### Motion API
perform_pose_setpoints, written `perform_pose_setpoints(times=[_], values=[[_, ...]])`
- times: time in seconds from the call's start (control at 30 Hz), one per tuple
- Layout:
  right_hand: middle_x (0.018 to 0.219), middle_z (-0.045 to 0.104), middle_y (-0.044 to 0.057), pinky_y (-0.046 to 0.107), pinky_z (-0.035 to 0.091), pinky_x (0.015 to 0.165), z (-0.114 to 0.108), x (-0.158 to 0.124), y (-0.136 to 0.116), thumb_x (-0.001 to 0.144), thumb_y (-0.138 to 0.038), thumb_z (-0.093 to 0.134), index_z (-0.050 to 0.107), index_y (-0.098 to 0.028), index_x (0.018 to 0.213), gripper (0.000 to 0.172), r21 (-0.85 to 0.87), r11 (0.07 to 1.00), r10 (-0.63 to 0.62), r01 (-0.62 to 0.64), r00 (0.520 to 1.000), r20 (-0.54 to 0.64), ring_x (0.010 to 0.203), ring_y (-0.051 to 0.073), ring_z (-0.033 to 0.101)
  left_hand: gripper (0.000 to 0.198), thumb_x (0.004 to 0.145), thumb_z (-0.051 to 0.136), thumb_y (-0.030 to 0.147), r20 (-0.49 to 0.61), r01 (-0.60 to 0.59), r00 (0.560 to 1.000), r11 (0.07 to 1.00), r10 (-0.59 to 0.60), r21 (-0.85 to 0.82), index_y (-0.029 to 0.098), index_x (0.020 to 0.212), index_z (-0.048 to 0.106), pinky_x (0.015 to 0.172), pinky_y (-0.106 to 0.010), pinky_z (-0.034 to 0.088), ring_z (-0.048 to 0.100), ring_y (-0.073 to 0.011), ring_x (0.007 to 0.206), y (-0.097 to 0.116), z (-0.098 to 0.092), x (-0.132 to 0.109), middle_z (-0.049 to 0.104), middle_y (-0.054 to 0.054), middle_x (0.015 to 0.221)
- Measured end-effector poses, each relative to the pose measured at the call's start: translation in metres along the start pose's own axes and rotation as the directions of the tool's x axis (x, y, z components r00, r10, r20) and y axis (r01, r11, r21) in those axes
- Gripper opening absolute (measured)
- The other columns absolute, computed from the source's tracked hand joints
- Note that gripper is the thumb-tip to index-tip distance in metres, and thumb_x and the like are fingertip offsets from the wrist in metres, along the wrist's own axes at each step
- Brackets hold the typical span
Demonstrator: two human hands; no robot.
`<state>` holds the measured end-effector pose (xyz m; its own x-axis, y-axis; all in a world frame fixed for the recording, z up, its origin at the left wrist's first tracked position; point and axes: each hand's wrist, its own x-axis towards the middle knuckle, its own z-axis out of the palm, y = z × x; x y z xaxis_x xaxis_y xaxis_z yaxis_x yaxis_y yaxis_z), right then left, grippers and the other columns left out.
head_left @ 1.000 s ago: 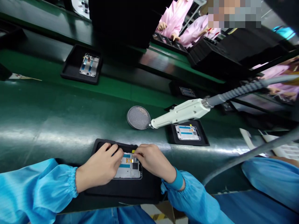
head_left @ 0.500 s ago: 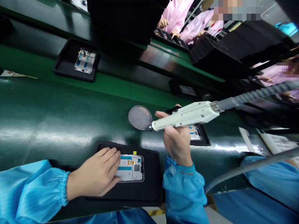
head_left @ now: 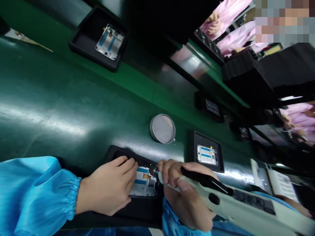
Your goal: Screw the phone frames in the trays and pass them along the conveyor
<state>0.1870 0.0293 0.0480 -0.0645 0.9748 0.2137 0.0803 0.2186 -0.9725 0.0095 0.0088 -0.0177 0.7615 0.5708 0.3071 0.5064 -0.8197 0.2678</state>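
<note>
My left hand (head_left: 110, 186) is closed over the left end of a silver phone frame (head_left: 140, 190), fingers along its top and thumb at the bottom edge. The frame, with blue strips and an orange flex piece, lies in a black tray (head_left: 137, 211). Wrapped round a pale green electric screwdriver (head_left: 243, 214) is my right hand (head_left: 182, 190). The driver's tip is at the upper right corner of the frame; whether it touches is unclear. Beyond it stands a round grey dish (head_left: 162, 129) with a dimpled bottom and tiny screws along one side.
Other black trays with phone frames stand at the upper left (head_left: 76, 46), at the right (head_left: 220, 147) and further back (head_left: 200, 98). Co-workers in pink sleeves (head_left: 228, 13) are across the line by black stacks (head_left: 241, 72).
My right hand has brought the screwdriver from the dish down to the phone frame, turning it over. My left hand stays on the frame. The view has tilted.
</note>
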Motion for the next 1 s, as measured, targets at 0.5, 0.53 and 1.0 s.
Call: perform_pose_setpoints(times=[0.5, 0.53, 1.0], values=[[0.057, 0.039, -0.005, 0.037, 0.045, 0.059, 0.006, -0.0039, 0.0055, 0.09, -0.021, 0.05, 0.058, -0.031, 0.106, 0.02, 0.0, 0.999, 0.049, -0.049, 0.997, 0.062, 0.053, 0.014, 0.047, 0.036, 0.087, 0.056, 0.039, 0.011, 0.001, 1.0, 0.998, -0.001, -0.062, 0.01, 0.1, 0.072, 0.091, -0.045, 0.042, 0.057, -0.0341, 0.108, 0.0008, 0.0017, -0.002, 0.066, -0.02, 0.117], [0.057, 0.039, -0.005, 0.036, 0.044, 0.059, 0.0062, -0.0039, 0.0058, 0.09, -0.021, 0.049, 0.057, -0.032, 0.106, 0.021, -0.013, 0.999, 0.049, -0.049, 0.997, 0.064, 0.053, 0.014, 0.047, 0.035, 0.088, 0.055, 0.038, 0.01, 0.002, 1.0, 0.998, -0.002, -0.064, 0.01, 0.1, 0.072, 0.091, -0.045, 0.042, 0.057, -0.034, 0.108, 0.0009, 0.0016, -0.0021, 0.066, -0.02, 0.117], [0.057, 0.041, -0.005, 0.036, 0.048, 0.061, 0.0075, -0.0038, 0.0089, 0.09, -0.027, 0.056, 0.059, -0.03, 0.101, 0.012, 0.03, 0.997, 0.073, -0.076, 0.993, 0.09, 0.053, 0.013, 0.047, 0.032, 0.086, 0.06, 0.04, 0.016, -0.005, 1.0, 0.998, 0.006, -0.066, 0.012, 0.092, 0.073, 0.089, -0.045, 0.044, 0.058, -0.0329, 0.105, 0.0001, -0.0006, 0.0007, 0.067, -0.018, 0.114]])
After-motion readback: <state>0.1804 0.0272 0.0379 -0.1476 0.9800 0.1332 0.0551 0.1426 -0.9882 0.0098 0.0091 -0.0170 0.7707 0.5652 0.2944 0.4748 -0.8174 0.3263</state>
